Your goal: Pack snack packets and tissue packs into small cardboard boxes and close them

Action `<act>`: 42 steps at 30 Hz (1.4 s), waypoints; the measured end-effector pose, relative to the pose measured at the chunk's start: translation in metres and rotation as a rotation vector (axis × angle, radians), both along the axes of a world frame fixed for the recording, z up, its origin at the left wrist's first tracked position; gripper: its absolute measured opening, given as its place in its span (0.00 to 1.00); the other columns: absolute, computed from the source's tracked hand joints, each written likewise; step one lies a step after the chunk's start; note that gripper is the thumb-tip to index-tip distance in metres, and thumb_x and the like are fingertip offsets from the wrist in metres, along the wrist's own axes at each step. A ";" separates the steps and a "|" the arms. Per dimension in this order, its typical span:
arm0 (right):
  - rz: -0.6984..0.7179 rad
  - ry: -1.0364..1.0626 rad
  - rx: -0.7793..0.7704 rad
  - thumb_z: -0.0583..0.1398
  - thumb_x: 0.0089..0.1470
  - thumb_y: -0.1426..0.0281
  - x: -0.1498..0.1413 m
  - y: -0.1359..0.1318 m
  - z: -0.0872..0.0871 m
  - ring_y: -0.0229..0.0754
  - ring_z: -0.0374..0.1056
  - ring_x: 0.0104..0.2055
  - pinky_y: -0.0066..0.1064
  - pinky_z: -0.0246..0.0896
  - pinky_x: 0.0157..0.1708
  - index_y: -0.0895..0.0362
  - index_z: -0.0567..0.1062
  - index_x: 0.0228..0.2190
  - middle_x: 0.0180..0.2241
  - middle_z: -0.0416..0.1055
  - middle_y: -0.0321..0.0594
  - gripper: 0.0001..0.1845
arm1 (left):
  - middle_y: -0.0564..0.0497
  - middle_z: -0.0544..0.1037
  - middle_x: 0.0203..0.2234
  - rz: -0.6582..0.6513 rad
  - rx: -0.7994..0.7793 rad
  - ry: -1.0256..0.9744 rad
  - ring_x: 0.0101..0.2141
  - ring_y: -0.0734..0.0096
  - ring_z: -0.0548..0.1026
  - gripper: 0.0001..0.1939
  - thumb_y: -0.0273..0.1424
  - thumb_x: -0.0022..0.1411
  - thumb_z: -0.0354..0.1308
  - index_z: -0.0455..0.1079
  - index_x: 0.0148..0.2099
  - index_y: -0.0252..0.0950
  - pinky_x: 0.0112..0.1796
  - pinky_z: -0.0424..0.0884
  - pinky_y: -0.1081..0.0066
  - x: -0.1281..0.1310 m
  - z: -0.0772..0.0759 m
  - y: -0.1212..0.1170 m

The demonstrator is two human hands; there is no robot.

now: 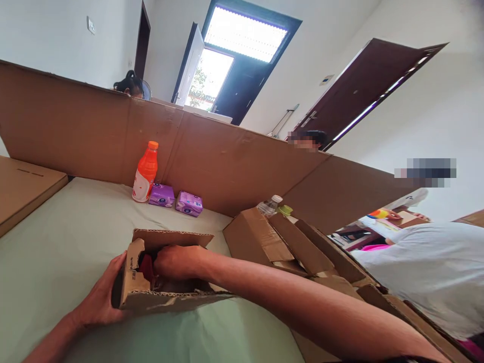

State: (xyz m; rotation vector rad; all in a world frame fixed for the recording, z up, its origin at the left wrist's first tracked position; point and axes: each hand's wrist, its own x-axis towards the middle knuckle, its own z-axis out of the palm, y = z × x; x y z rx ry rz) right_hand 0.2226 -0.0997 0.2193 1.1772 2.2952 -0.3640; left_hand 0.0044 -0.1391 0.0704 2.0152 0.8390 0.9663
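Observation:
A small open cardboard box [177,301] rests on the pale green cloth, its top edges torn. My left hand [101,295] grips the box's left end, thumb and fingers spread around the outside wall. Inside the box is my right hand [177,262], reaching in from the right with its fingers curled. A dark red item [146,267] lies against those fingertips; its kind is not clear, and the box wall and hand hide most of it. Whatever sits deeper in the box is in shadow.
An orange drink bottle [146,174] and two purple tissue packs [162,195] stand before a tall cardboard partition [227,161]. Cardboard boxes [260,237] crowd the right, beside a clear bottle [270,205]. A flat carton [30,186] lies left. Other people are beyond the partition and at right.

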 end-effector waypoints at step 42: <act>-0.094 0.733 0.436 0.58 0.61 0.47 0.141 -0.081 -0.040 0.57 0.54 0.69 0.54 0.50 0.64 0.53 0.64 0.65 0.67 0.59 0.55 0.38 | 0.48 0.70 0.62 0.242 0.459 0.142 0.66 0.52 0.60 0.22 0.28 0.70 0.46 0.65 0.63 0.46 0.62 0.64 0.48 0.032 0.057 -0.006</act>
